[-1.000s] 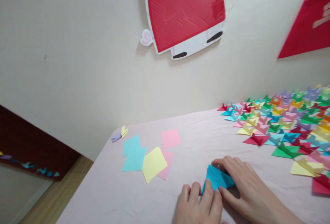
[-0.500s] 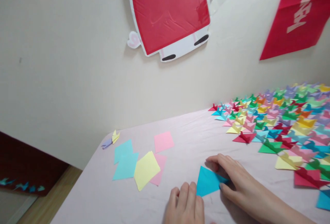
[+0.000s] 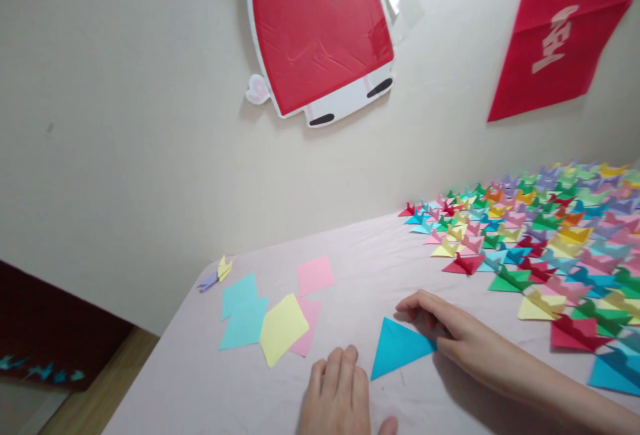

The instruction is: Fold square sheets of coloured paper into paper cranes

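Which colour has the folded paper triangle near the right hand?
The folded paper triangle is bright blue, seen best in the head view.

Blue triangle (image 3: 401,348) is looking like smooth matt paper, loose squares (image 3: 245,325) and folded birds (image 3: 564,247) likewise. Table cover (image 3: 363,275) is showing wrinkled matt cloth. Red wall cutout (image 3: 320,41) is shining like plastic film.

L hand (image 3: 336,388), btm ctr of frame: bare, slim fingers; R hand (image 3: 457,333), lower R: also bare, slim wrist, bare forearm (image 3: 545,381) out to R edge; nails hard to tell, bit blurry
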Available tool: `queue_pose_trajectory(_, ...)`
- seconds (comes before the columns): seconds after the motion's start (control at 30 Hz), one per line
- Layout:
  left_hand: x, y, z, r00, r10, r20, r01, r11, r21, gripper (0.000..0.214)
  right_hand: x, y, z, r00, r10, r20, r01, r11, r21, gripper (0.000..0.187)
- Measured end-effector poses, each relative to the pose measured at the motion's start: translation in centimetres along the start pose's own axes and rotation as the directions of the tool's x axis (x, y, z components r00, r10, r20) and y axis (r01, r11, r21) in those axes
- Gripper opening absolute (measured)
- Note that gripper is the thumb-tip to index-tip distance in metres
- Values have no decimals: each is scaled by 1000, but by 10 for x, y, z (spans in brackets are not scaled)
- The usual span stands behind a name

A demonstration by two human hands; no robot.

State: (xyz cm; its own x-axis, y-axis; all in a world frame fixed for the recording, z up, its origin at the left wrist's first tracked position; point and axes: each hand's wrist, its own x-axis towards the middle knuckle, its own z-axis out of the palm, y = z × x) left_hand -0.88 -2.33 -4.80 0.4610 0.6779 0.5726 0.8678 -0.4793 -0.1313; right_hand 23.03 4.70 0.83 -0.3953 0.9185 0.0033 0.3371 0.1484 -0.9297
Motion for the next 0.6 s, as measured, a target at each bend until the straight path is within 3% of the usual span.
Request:
queue_pose_trajectory(0.13, 2, 5, -3, 992, -95, 87, 105, 988, -115, 47, -4, -4, 4, 998, -46, 40, 52, 985, -166, 42)
queue_pose_trajectory(0.2, 6, 10, -4, 988, -126, 93, 142, 970, -196, 62, -7, -5, 7, 995, -87, 48, 97, 955, -282, 43)
queue_pose_trajectory(0.3, 11, 13, -8, 986, -132, 106, 158, 939, -305, 87, -11, -5, 9, 990, -128, 51, 137, 936, -323, 43)
queue_pose_trajectory(0.43, 14, 7, -14, 994, -27, 104, 53, 965, -256, 100, -12, -3, 10, 963, -259, 77, 269, 899, -346, 36)
queue_pose_trajectory(0.6, 17, 5, -6, 985, 171, 14, -166, 971, -173, 85, -10, 1, 9, 899, -409, 155, 430, 761, -486, 34)
